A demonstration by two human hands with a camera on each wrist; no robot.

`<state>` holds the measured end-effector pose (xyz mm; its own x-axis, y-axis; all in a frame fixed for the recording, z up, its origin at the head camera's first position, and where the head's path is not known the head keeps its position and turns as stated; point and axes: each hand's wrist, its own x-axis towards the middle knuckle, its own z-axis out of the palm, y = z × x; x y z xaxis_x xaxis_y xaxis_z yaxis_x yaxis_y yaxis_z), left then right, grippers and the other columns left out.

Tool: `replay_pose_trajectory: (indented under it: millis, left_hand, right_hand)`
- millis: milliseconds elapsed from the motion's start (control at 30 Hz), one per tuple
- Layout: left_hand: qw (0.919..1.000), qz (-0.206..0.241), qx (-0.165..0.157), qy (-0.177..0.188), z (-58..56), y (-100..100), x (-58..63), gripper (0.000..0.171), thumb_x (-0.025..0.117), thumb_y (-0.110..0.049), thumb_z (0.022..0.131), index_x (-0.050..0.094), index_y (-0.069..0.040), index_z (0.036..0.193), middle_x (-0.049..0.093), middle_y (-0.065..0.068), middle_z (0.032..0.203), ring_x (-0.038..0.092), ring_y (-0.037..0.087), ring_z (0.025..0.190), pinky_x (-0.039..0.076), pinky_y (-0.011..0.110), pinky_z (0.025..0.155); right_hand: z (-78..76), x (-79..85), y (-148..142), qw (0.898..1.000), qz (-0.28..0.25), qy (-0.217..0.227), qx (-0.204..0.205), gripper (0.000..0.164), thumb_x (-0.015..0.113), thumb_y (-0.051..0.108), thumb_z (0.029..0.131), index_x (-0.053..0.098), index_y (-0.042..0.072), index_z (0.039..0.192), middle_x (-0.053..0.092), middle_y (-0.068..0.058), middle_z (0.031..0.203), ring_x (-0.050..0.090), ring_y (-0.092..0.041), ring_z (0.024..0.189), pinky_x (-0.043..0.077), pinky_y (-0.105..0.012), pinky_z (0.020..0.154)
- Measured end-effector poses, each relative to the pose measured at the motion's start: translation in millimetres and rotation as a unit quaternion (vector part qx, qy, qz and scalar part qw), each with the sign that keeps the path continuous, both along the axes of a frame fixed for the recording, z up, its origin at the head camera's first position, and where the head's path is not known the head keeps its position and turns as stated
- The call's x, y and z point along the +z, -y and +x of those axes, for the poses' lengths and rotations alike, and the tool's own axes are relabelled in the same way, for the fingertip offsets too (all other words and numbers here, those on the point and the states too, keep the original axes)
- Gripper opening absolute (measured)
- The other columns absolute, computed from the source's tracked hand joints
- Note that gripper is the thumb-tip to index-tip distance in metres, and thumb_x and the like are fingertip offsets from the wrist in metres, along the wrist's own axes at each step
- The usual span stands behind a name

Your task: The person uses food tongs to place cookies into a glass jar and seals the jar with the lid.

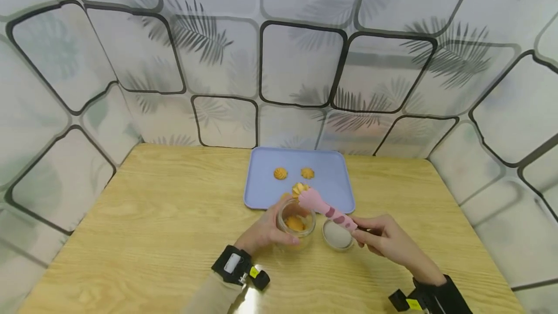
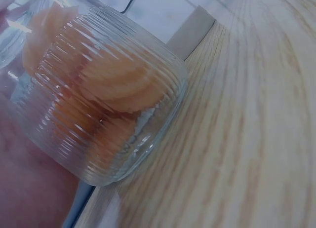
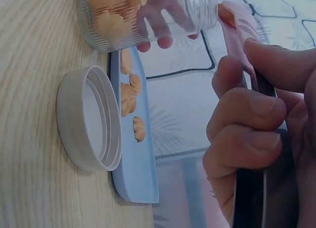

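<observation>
My left hand (image 1: 272,229) grips a ribbed glass jar (image 1: 308,224) round its side, over the wood table. Several swirled golden cookies (image 2: 123,82) lie inside the jar. My right hand (image 1: 383,239) holds pink tongs (image 1: 331,211) with a paw-shaped tip and darker pink spots. Between the tongs' ends is a cookie (image 1: 299,189), close over the jar's mouth at its far side. The right wrist view shows fingers (image 3: 247,149) curled round the tongs' dark handle, and the pink tip (image 3: 239,28) beside the jar's rim.
Behind the jar lies a blue tray (image 1: 342,185) with a few cookies (image 1: 280,173) on it. A whitish jar lid (image 1: 337,235) rests inside up on the wood table (image 1: 152,227), right of the jar. A patterned curtain (image 1: 301,62) encloses the table's back and sides.
</observation>
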<state>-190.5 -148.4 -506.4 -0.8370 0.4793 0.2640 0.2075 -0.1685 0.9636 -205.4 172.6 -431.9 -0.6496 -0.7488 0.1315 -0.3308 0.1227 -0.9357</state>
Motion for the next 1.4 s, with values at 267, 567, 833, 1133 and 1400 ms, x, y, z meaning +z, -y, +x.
replay_pose_trajectory:
  millis: [267,567,833,1133,1400]
  left_hand:
    - [0.9999,-0.009,-0.005,0.01,0.3,1,2.4,0.081,0.088,-0.022,0.075,0.046,-0.014,0.144,0.055,0.004,0.141,0.049,0.02,0.131,0.039,0.031,0.114]
    - [0.9997,0.001,-0.012,0.023,0.2,-1,4.1,0.084,0.089,-0.02,0.074,0.047,-0.015,0.146,0.054,0.004,0.14,0.049,0.02,0.13,0.04,0.036,0.113]
    - [0.9999,0.012,0.0,0.008,-0.3,-1,3.1,0.084,0.089,-0.016,0.071,0.049,-0.009,0.145,0.053,0.007,0.138,0.049,0.022,0.127,0.038,0.037,0.113]
    - [0.9992,0.035,-0.01,0.012,-1.1,-2,0.9,0.081,0.088,-0.013,0.072,0.05,-0.011,0.144,0.052,0.008,0.141,0.052,0.021,0.125,0.044,0.032,0.11]
    - [0.9997,0.023,-0.01,-0.007,-1.6,-1,0.3,0.081,0.088,-0.018,0.072,0.05,-0.01,0.144,0.051,0.007,0.142,0.051,0.021,0.128,0.039,0.035,0.115]
  right_hand:
    - [11.9,4.9,-2,0.999,0.026,-0.016,0.01,0.029,0.054,-0.003,0.101,0.063,-0.015,0.126,0.057,-0.019,0.065,0.027,-0.024,0.038,0.032,-0.017,0.035]
    - [15.9,11.4,-4,0.997,0.055,-0.063,0.003,0.032,0.058,-0.002,0.1,0.062,-0.013,0.13,0.066,-0.001,0.068,0.029,-0.012,0.039,0.033,-0.016,0.037]
    - [15.4,11.8,-4,0.996,0.05,-0.071,0.014,0.034,0.061,-0.004,0.098,0.06,-0.016,0.129,0.068,0.0,0.068,0.03,-0.004,0.043,0.034,-0.015,0.039]
    - [18.2,12.3,-4,0.995,0.057,-0.076,0.006,0.035,0.063,-0.002,0.097,0.06,-0.015,0.129,0.063,0.001,0.066,0.034,-0.001,0.047,0.035,-0.015,0.04]
    - [19.1,12.2,-6,0.994,0.063,-0.09,0.004,0.036,0.064,-0.001,0.097,0.06,-0.013,0.131,0.051,-0.004,0.057,0.031,0.0,0.045,0.033,-0.014,0.04]
